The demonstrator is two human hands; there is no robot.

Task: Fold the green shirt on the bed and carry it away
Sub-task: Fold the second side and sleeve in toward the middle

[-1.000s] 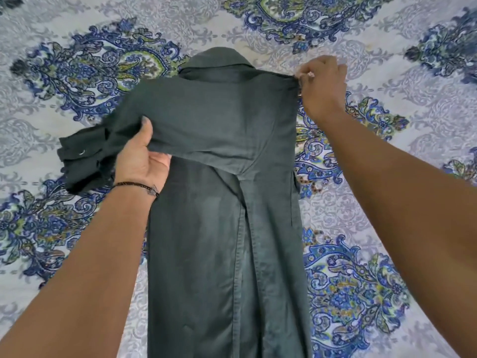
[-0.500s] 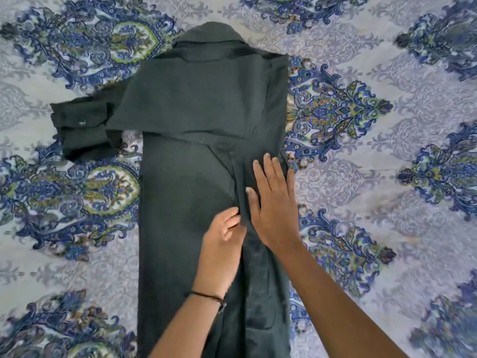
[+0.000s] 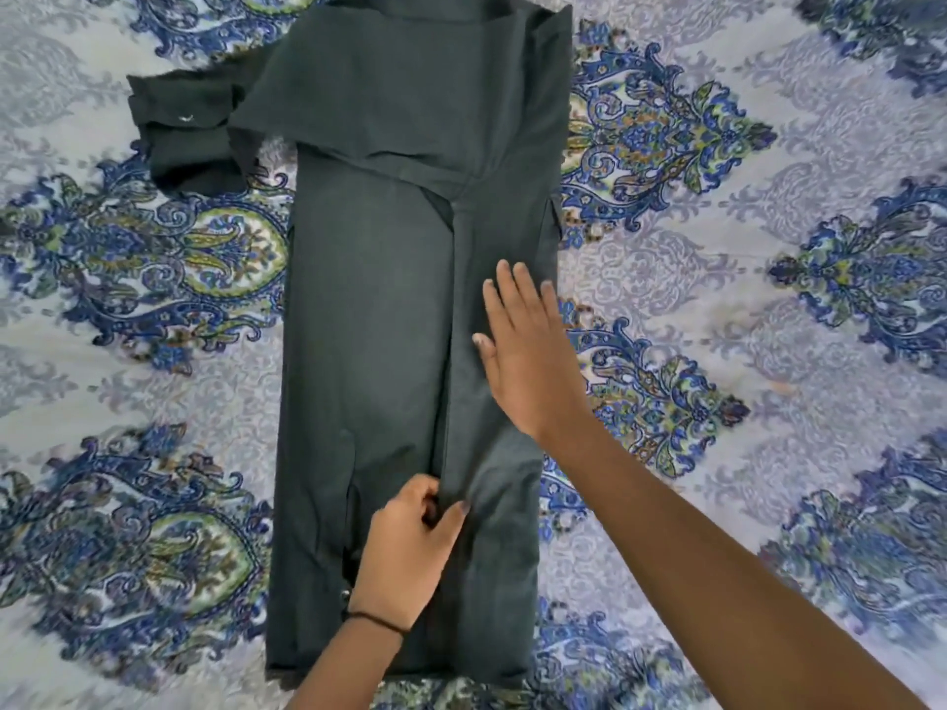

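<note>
We look straight down on the shirt [image 3: 369, 325]. It lies flat on the bed [image 3: 768, 325], near the middle of our view, as a long, narrow, dark green strip. Its neck end runs out of view at 12 o'clock and its hem sits at 6 o'clock. Both side edges are turned in, and the turned-in right panel ends in a straight edge that runs down the middle of the strip.

A sleeve [image 3: 358, 94] is folded across the upper part and points toward 10 o'clock. Its cuff [image 3: 184, 130] hangs past the left edge and rests on the sheet.

Our right hand [image 3: 528, 361] lies palm down on the right panel, at 3 o'clock from the shirt's centre. The fingers are straight and close together, pointing toward 12 o'clock, and they hold nothing. The outer side of the hand reaches the shirt's right edge.

Our left hand [image 3: 405, 550] is at 6 o'clock from the centre, on the lower part of the strip. Thumb and curled fingers pinch the cloth at the middle edge. A thin black band [image 3: 376, 621] circles that wrist.

The two hands are well apart along that edge. The sheet is pale with blue and green paisley shapes.
</note>
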